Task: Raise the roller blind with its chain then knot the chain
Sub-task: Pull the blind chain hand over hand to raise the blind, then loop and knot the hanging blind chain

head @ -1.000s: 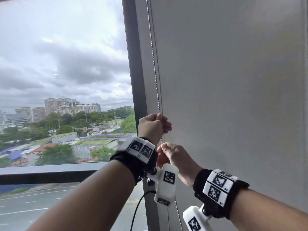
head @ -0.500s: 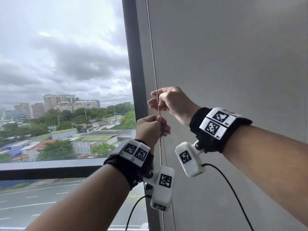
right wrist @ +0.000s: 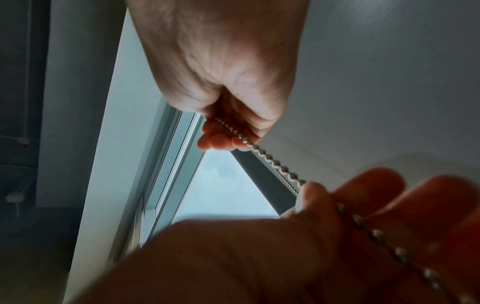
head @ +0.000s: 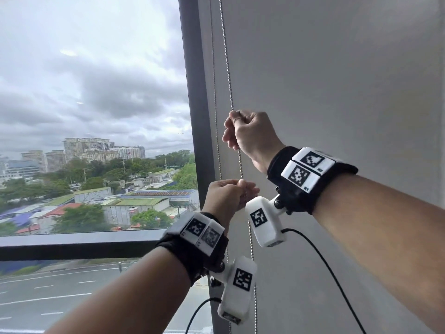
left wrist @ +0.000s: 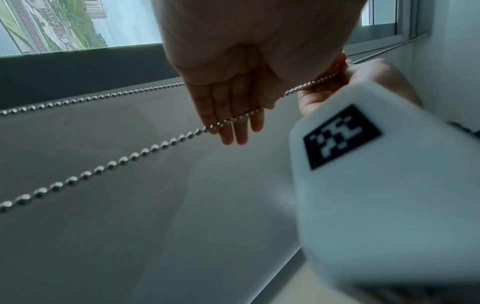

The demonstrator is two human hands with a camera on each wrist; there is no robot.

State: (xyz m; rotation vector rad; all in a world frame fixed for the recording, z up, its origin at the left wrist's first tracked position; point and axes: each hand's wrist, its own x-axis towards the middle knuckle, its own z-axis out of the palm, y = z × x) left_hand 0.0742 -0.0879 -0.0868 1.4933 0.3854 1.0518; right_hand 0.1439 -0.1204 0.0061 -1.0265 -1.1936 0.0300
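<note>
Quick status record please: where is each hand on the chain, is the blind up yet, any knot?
right hand: grips the chain, above the other hand
left hand: pinches the same strand lower down
chain below hands: hangs loose, no knot visible
blind: fabric reaches below the frame; bottom edge not in view
window: uncovered beside the blind

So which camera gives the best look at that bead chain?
The head view: the bead chain runs down the blind's edge through the right hand to the left hand. The left wrist view shows two strands by the fingers; the right wrist view only a short stretch between the hands.
</note>
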